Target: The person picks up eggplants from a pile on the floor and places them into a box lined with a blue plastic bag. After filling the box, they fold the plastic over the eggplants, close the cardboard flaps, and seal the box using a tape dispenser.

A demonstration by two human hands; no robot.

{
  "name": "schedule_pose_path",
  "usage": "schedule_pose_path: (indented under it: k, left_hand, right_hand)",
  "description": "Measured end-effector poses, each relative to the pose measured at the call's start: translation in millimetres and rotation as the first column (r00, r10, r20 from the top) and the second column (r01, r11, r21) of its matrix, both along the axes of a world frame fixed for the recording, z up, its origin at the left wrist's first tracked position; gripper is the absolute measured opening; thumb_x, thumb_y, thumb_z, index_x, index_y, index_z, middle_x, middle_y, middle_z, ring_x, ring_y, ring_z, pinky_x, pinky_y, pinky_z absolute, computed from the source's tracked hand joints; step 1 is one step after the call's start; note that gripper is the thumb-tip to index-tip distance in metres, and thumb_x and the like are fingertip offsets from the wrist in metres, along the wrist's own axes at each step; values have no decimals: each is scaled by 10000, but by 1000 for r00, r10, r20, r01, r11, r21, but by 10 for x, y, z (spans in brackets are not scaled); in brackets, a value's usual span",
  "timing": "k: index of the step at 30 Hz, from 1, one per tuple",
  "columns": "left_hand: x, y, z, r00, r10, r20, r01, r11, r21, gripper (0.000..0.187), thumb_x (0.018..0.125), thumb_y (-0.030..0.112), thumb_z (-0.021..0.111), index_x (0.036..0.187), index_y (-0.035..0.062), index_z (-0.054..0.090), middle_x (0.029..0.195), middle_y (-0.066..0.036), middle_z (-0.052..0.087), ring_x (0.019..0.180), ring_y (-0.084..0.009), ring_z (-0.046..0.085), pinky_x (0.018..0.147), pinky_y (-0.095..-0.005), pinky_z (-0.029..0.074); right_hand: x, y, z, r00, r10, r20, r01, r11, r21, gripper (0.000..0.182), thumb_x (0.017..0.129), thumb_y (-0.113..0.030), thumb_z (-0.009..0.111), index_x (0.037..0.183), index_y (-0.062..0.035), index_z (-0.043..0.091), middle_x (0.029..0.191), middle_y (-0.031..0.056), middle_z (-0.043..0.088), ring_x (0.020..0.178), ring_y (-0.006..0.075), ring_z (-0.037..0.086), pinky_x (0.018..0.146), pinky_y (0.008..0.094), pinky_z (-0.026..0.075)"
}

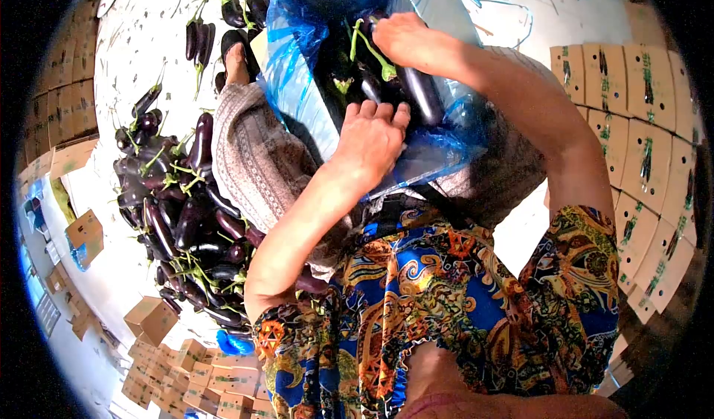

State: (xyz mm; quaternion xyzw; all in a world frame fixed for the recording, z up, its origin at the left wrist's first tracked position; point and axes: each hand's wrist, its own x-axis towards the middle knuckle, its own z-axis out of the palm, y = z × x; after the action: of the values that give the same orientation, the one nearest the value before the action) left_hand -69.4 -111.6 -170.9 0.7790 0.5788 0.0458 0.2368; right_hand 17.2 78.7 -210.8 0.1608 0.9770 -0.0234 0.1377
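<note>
Largest first: pale floor (pixel 126 54), littered with dark scraps. To the right, a stack of cartons (pixel 632 144); its outer edge is lost in the black rim of the view. Each face carries green print and a dark elongated picture, the print too small to read. More boxes (pixel 201 382) at near left, cut off by the same rim.

Left of the person, on the floor, a large heap of eggplants (pixel 182 218): glossy, deep purple to near black, green caps and stems; its near right side passes behind the left arm. Between the legs, an open blue plastic liner (pixel 290 84), translucent and creased; whatever supports it is mostly covered. Its inside is deeply shaded, so the eggplants in it merge and cannot be counted. Clearest is one long eggplant (pixel 422 95) on the right side, smooth, with a pale sheen.

Left hand (pixel 368 140): fingers bent over the near eggplants in the liner, tips partly hidden; grip cannot be told. Right hand (pixel 405 39): fingers curled at the far side, beside a green stem (pixel 355 39); undersides hidden, hold uncertain.
</note>
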Motion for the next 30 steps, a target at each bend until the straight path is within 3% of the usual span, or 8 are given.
schedule_pose_path:
  k: [11, 13, 15, 17, 19, 23, 26, 30]
  left_hand:
    - [-309, -773, 351, 827, 274, 491, -399, 901, 170, 393, 817, 105, 663, 1183, -6, 570, 1065, -183, 607, 966, -345, 584, 849, -413, 488]
    - [-499, -1103, 481, 685, 318, 655, -522, 841, 138, 341, 831, 93, 661, 1149, -8, 590, 1052, -169, 619, 966, -330, 602, 848, -387, 494]
    - [-726, -1523, 646, 484, 450, 751, -742, 666, 80, 267, 853, 62, 635, 1110, -6, 616, 1013, -155, 645, 923, -301, 627, 838, -364, 496]
    - [-917, -1881, 615, 372, 648, 665, -888, 457, 51, 245, 871, 28, 591, 1109, -22, 618, 1011, -118, 669, 927, -203, 638, 837, -309, 490]
    - [-1134, -2220, 392, -179, 704, 688, -944, 75, -322, 278, 913, 86, 559, 1167, -20, 595, 1054, -84, 662, 944, -143, 605, 838, -272, 476]
    - [-1733, -3252, -690, -299, 763, 574, -952, -281, -123, 267, 862, 72, 589, 1114, -12, 610, 1029, -107, 640, 920, -174, 608, 843, -311, 488]
    - [-2199, -3726, -874, -9, 994, 108, -853, -64, 517, 492, 724, 48, 649, 1198, 4, 524, 1192, -212, 522, 1124, -384, 451, 1001, -459, 341]
    - [-2784, -3818, -821, -52, 988, -146, -853, 32, 521, 758, 713, 83, 718, 1385, 47, 369, 1232, -238, 488, 1132, -409, 470, 964, -481, 388]
  right_hand:
    - [209, -248, -79, 991, 27, 129, -6, 987, -158, 107, 791, -71, 550, 891, -34, 543, 886, 156, 584, 856, 337, 573, 742, 442, 448]
    - [410, -144, -217, 890, 181, -419, -265, 952, -151, 227, 779, -93, 596, 999, -40, 575, 823, 152, 585, 794, 365, 571, 703, 474, 442]
    - [34, -245, 54, 936, -136, 325, 188, 973, -135, 342, 787, -109, 640, 1108, -33, 553, 845, 178, 563, 790, 381, 549, 687, 486, 420]
    - [380, -239, 163, 985, 105, -140, -123, 985, -124, 391, 790, -126, 678, 1137, -43, 517, 947, 212, 591, 838, 430, 578, 697, 501, 456]
    - [108, -419, 448, 986, -83, 146, 91, 995, -51, 376, 791, -111, 689, 1114, -17, 521, 971, 236, 613, 865, 443, 593, 681, 505, 455]
    - [86, -549, 694, 977, -104, 185, 114, 992, -47, 370, 832, -177, 678, 1128, -10, 530, 962, 233, 635, 836, 422, 627, 690, 493, 495]
    - [137, -627, 767, 966, -140, 219, 158, 985, -69, 382, 834, -175, 677, 1146, -8, 532, 965, 247, 640, 828, 433, 626, 692, 502, 493]
    - [128, -689, 855, 963, -142, 230, 164, 983, -81, 395, 839, -186, 672, 1172, -16, 545, 974, 258, 637, 847, 452, 617, 704, 504, 490]
